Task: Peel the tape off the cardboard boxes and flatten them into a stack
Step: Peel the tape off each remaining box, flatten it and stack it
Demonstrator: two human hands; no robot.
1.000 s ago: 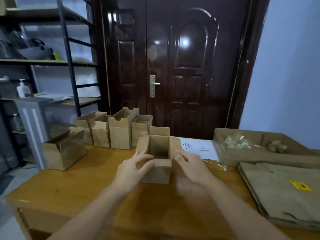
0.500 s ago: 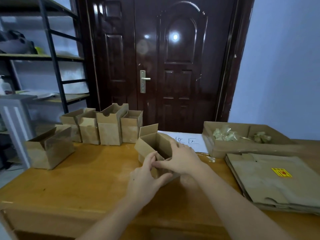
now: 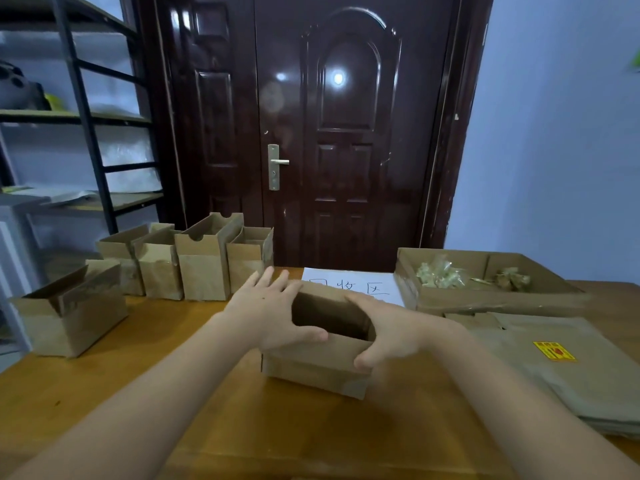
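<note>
Cardboard box (image 3: 317, 355) is lying on its side on the wooden table (image 3: 145, 386), open mouth facing up toward the viewer, directly in front of the dark door (image 3: 311, 133). Left hand (image 3: 266, 315) is spread wide, fingers straight along the box's left side and thumb resting on the near rim. Right hand (image 3: 394, 332) is gripping the right end, fingers curling round the near corner.

To flatten it well, the hands should probably be pushing opposite corners toward each other so the walls fold along their creases; any tape under the box, which cannot be seen from here, would need peeling first.

Left of the box, five more boxes (image 3: 204, 261) are standing open and waiting. Right of it, a flat stack (image 3: 561, 368) of cardboard is carrying a yellow sticker (image 3: 553, 350) with red print too small to read. Behind the box, a white sheet (image 3: 349, 285) is showing handwritten Chinese characters, seemingly 回收区, partly hidden. A tray (image 3: 485, 299) beyond the stack is holding crumpled tape
</note>
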